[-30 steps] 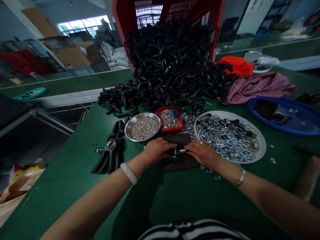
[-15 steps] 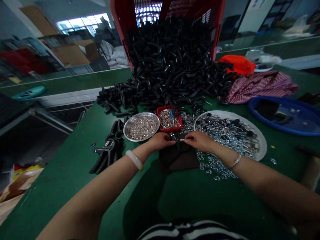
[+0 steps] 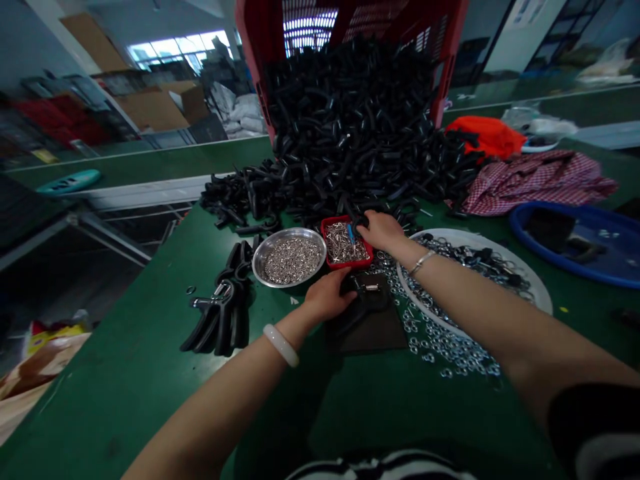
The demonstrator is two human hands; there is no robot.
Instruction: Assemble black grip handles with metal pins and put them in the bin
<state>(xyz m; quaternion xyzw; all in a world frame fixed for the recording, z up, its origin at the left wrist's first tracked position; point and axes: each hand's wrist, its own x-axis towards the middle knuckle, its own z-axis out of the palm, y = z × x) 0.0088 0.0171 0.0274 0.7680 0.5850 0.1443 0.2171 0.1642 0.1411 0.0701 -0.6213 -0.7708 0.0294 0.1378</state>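
- The left hand [image 3: 327, 295] is curled narrowly, its fingers against a black clip [image 3: 367, 288] with a metal fitting, which is lying on a dark mat [image 3: 370, 337]; a firm grip cannot be told
- The right hand [image 3: 381, 231] is reached past a red tray [image 3: 350, 264] of metal pins [image 3: 343, 243], just beside a heap of black plastic parts [image 3: 350, 133]; whether anything is held cannot be told
- Steel washers [image 3: 430, 347] are spread beside a white plate [image 3: 537, 300]

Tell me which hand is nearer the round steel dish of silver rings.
Left. The left hand sits lower right of the steel dish, not touching it. The right hand is farther right, past the red tray.
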